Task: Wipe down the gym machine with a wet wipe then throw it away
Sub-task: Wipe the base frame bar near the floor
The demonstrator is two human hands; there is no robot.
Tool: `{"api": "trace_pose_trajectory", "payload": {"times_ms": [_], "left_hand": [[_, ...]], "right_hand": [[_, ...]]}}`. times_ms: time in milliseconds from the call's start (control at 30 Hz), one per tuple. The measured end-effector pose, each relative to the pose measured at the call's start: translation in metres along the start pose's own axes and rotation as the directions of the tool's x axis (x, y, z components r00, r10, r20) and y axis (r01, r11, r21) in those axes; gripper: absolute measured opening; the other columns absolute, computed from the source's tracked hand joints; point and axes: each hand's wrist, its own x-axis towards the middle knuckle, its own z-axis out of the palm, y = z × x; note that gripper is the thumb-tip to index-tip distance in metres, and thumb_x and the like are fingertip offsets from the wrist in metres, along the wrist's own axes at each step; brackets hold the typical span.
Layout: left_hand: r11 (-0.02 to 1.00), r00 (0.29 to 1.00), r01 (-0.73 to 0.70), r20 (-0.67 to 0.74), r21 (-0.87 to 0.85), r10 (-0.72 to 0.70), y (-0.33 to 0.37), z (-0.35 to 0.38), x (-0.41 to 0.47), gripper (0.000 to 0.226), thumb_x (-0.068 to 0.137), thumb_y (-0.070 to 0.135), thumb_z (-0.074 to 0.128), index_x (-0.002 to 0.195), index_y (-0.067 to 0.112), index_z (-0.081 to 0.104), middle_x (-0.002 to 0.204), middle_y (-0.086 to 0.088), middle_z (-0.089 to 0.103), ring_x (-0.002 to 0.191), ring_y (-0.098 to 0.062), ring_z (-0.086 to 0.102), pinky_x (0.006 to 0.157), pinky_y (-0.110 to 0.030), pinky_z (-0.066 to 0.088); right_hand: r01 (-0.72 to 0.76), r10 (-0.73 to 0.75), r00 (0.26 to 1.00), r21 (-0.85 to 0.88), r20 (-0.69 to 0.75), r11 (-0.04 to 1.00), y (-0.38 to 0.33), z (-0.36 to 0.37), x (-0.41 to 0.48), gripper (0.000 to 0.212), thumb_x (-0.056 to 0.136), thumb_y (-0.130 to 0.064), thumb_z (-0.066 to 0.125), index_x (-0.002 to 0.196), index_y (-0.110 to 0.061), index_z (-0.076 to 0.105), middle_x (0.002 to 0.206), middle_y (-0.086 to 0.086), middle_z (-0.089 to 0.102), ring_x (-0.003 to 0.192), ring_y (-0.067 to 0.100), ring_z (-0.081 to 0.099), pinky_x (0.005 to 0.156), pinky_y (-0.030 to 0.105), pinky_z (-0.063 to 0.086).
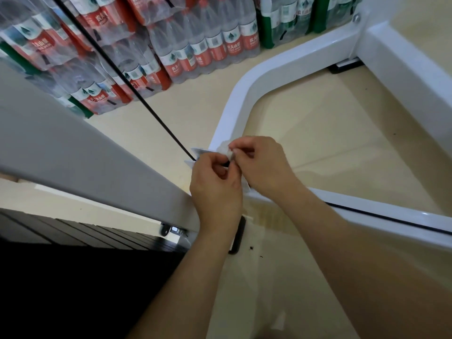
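Both hands meet mid-view: the left hand point(215, 184) and right hand point(265, 167), fingers curled, pinch a small crumpled wet wipe point(226, 148) between their fingertips, just above the white gym machine frame point(241, 99). Black weight plates point(73, 241) lie at 8 o'clock. A black cable point(137, 89) slants toward 11 o'clock. Shrink-wrapped water bottle packs point(195, 45) stand at 12 o'clock.

Both bare forearms reached from the near edge toward the middle, left forearm point(183, 277) and right forearm point(342, 241) converging. The left hand point(215, 189) sat just left of the right hand point(265, 165), touching it. The right fingertips pinched a small crumpled white wet wipe point(227, 149). The left fingers curled beneath it, their grip unclear.
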Motion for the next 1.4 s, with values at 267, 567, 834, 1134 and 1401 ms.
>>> {"api": "trace_pose_trajectory", "payload": {"times_ms": [267, 567, 834, 1134, 1401], "left_hand": [[0.999, 0.999, 0.025, 0.034, 0.049, -0.026, 0.001, -0.004, 0.001, 0.025, 0.087, 0.019, 0.066, 0.109, 0.025, 0.055, 0.096, 0.011, 0.055, 0.085, 0.000, 0.054, 0.072, -0.007, 0.042], [0.962, 1.000, -0.017, 0.026, 0.274, 0.010, -0.009, 0.005, 0.008, 0.081, 0.082, 0.038, 0.071, 0.148, 0.017, 0.030, 0.153, 0.000, 0.024, 0.132, -0.017, 0.019, 0.100, -0.018, 0.021], [0.690, 0.928, -0.351, 0.133, 0.634, 0.349, -0.018, 0.005, -0.003, 0.065, 0.085, 0.042, 0.067, 0.137, 0.007, 0.049, 0.146, -0.014, 0.043, 0.135, -0.032, 0.035, 0.111, -0.048, 0.034], [0.576, 0.878, -0.467, 0.277, 0.670, 0.390, -0.033, 0.008, -0.002, 0.068, 0.089, 0.022, 0.061, 0.147, -0.001, 0.033, 0.152, -0.019, 0.034, 0.143, -0.033, 0.029, 0.116, -0.045, 0.027], [0.559, 0.877, -0.478, 0.337, 0.678, 0.342, -0.025, 0.000, 0.006, 0.062, 0.086, 0.018, 0.049, 0.144, -0.001, 0.038, 0.150, -0.020, 0.037, 0.141, -0.034, 0.033, 0.113, -0.043, 0.030]], "right_hand": [[0.140, 0.051, 0.828, -0.294, 0.558, 0.946, -0.032, 0.004, 0.042, 0.028, 0.098, -0.018, 0.041, 0.076, -0.012, 0.057, 0.077, -0.001, 0.056, 0.071, 0.013, 0.049, 0.057, 0.018, 0.038], [-0.077, 0.135, 0.866, -0.139, 0.482, 0.987, -0.007, -0.007, 0.047, 0.046, 0.098, -0.045, 0.049, 0.067, -0.012, 0.053, 0.068, 0.003, 0.052, 0.060, 0.013, 0.046, 0.062, 0.026, 0.036], [-0.171, 0.164, 0.955, 0.007, 0.248, 0.985, 0.018, -0.032, 0.016, 0.056, 0.092, -0.045, 0.057, 0.071, 0.007, 0.052, 0.068, 0.010, 0.041, 0.065, 0.021, 0.038, 0.066, 0.033, 0.036], [-0.237, 0.231, 0.929, -0.014, 0.289, 0.971, 0.010, -0.018, -0.001, 0.048, 0.101, -0.050, 0.035, 0.073, -0.021, 0.060, 0.072, -0.007, 0.060, 0.068, 0.010, 0.054, 0.063, 0.025, 0.038], [-0.495, 0.445, 0.805, 0.031, 0.392, 0.868, 0.015, -0.009, 0.020, 0.058, 0.099, -0.059, 0.032, 0.118, -0.012, 0.059, 0.115, 0.002, 0.062, 0.094, 0.015, 0.058, 0.080, 0.021, 0.040]]}}
